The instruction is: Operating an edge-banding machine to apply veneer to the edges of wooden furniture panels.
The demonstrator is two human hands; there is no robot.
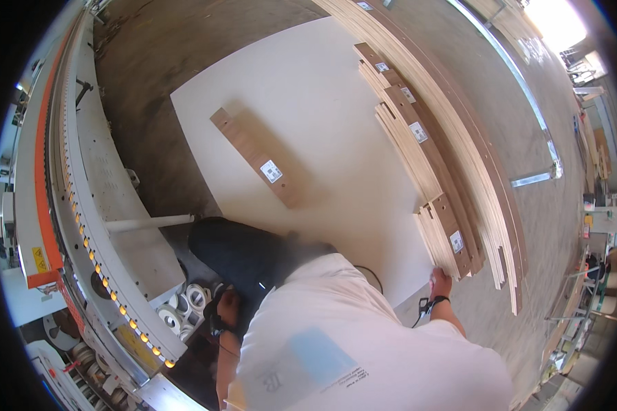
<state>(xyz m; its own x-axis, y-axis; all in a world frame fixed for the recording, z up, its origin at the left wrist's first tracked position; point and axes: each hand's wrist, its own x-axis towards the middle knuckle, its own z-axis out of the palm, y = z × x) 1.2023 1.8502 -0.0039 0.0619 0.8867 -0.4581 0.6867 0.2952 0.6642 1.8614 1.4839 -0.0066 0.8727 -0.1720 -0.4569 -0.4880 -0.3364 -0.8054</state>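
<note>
My right hand (441,282) is low beside the near end of a stack of wood strips (437,229), at the edge of a large pale board (301,103). Its fingers look curled, and whatever they may hold is hidden. My left hand (229,307) is down by my dark-clad leg, close to rolls of edging; its fingers are hidden. A single brown wood strip (248,152) with a white label lies alone on the board, apart from both hands. The stacked strips have brown faces, pale layered edges and white labels.
Longer wood panels (469,161) lie along the right side. A long machine (75,171) with an orange band and a row of yellow lights runs down the left. Pale rolls (197,296) sit beneath it. A metal frame (543,130) rests on the floor at the right.
</note>
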